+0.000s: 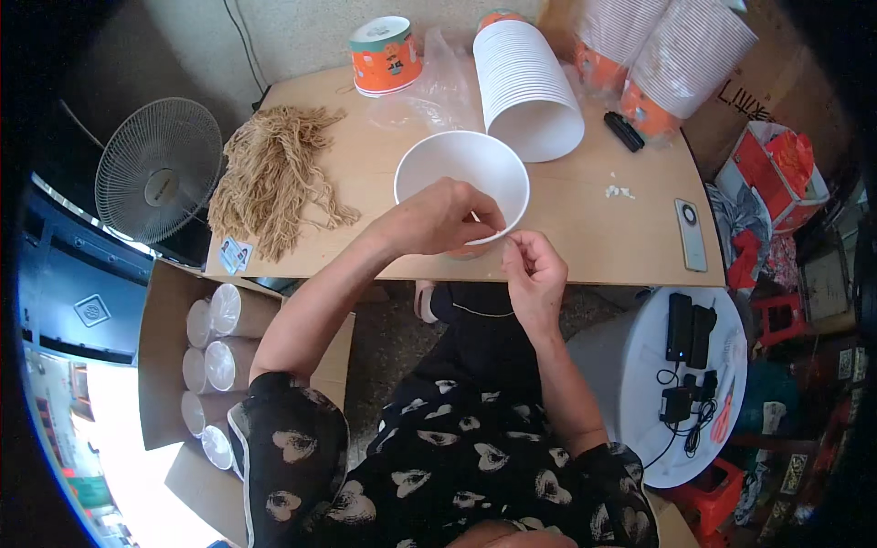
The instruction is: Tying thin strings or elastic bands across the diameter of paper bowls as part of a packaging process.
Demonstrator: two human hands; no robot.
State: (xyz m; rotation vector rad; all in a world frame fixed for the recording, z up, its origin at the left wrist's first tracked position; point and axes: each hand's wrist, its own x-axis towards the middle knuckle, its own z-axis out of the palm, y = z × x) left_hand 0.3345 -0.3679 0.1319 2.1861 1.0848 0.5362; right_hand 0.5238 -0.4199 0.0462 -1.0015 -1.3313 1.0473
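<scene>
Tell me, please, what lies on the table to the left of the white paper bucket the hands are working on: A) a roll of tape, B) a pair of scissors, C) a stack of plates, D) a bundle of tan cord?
D: a loose bundle of tan cord lies on the table left of the white bucket, which the left hand grips at the rim.

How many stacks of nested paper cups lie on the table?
3: one white stack on its side behind the cup that the left hand and right hand work on, and two at the far right corner. More may be out of view.
</scene>
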